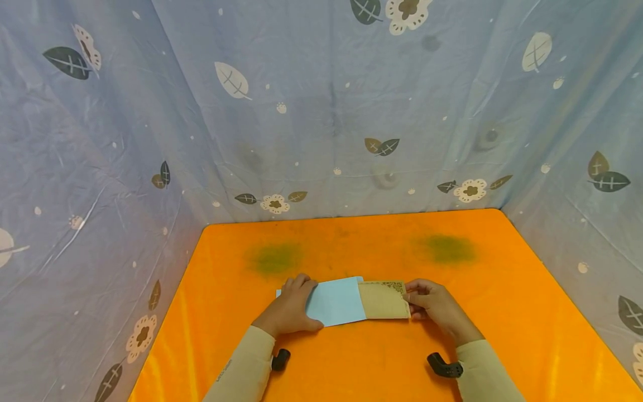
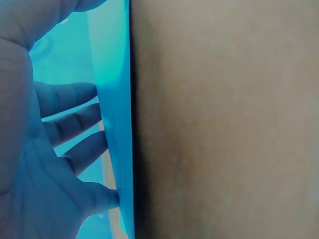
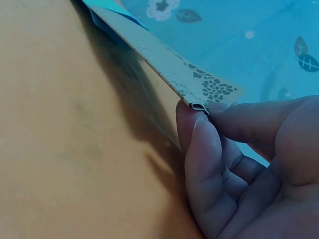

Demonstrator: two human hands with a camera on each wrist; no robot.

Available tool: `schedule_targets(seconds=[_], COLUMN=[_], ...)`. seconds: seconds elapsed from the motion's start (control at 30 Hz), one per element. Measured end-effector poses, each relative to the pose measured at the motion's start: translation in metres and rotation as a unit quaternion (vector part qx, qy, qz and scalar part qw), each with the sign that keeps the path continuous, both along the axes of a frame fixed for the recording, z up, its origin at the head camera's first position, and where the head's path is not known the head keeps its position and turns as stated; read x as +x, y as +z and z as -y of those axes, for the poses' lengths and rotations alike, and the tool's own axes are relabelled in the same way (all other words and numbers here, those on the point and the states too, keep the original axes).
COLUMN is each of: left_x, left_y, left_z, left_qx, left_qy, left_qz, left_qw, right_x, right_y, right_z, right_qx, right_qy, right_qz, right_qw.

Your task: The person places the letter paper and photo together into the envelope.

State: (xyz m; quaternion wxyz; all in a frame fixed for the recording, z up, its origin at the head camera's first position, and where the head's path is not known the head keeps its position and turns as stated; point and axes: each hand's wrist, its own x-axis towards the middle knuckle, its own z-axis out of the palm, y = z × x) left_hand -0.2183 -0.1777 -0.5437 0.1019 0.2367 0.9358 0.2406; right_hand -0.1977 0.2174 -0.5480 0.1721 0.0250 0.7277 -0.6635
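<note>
A light blue paper envelope (image 1: 336, 302) lies level just above the table, its left end under my left hand (image 1: 292, 306). That hand holds it with the thumb at the near edge and the fingers at the far edge. In the left wrist view the fingertips (image 2: 102, 112) meet the blue paper (image 2: 112, 59). A tan card (image 1: 384, 302) with a brown lacy corner sticks out of the envelope's right end; its left part is hidden between blue layers. My right hand (image 1: 436, 306) pinches the card's right end between thumb and fingers, as the right wrist view shows at the card's edge (image 3: 154, 59).
The orange table (image 1: 351, 363) has two dark greenish patches, one at the back left and one at the back right. Blue-grey curtains (image 1: 311, 139) with leaf and flower prints stand along the back and both sides. A black wrist device (image 1: 444, 365) sits at each sleeve.
</note>
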Motion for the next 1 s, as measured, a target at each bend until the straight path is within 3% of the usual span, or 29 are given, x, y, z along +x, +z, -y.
schedule_targets(seconds=[0.2, 0.77, 1.0], left_x=[-0.001, 0.0, 0.001], left_y=[0.0, 0.0, 0.0], left_z=[0.0, 0.001, 0.001], left_qx=[-0.003, 0.003, 0.005], left_qy=[0.001, -0.003, -0.003], left_qz=[0.0, -0.001, -0.002], left_qw=[1.0, 1.0, 1.0], right_x=[-0.001, -0.005, -0.005], right_y=[0.001, -0.001, -0.001], right_z=[0.005, 0.022, 0.031], right_qx=[0.0, 0.002, 0.012], right_qy=[0.015, 0.004, -0.026], right_qz=[-0.008, -0.007, -0.002], right_qw=[1.0, 1.0, 1.0])
